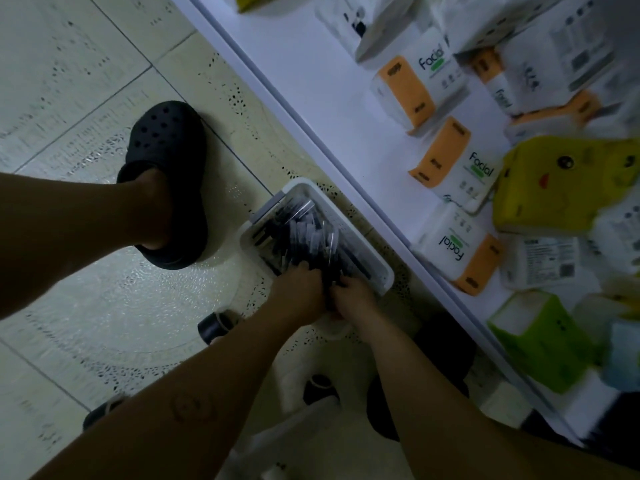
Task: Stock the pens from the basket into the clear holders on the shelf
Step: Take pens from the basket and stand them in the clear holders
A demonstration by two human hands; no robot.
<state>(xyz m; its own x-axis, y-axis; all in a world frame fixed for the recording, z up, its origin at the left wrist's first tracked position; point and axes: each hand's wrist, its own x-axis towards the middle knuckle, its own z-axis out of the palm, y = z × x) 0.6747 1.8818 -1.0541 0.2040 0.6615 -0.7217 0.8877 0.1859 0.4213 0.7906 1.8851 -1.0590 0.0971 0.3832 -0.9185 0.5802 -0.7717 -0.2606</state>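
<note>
Down in the basket [381, 268], both hands [299, 291] grip pens [308, 226].

Dim, underexposed frame with a cool greenish cast. The brightest area is the white shelf [322, 81] top, evenly lit with no hard glare. The floor [69, 64] tiles carry soft specular sheen, strongest near the middle below the black clog [169, 181]. Shadows are soft and diffuse; a dark pool sits under the shelf's front edge at lower right. Both forearms read as near-silhouettes, detail crushed. Motion blur is heavy at the right edge: the tissue packs [446, 157] smear there, though "Facial" print stays legible nearer centre. Pens in the basket [381, 265] look streaky and soft. Wide-angle bending curves the shelf edge and tile lines.
</note>
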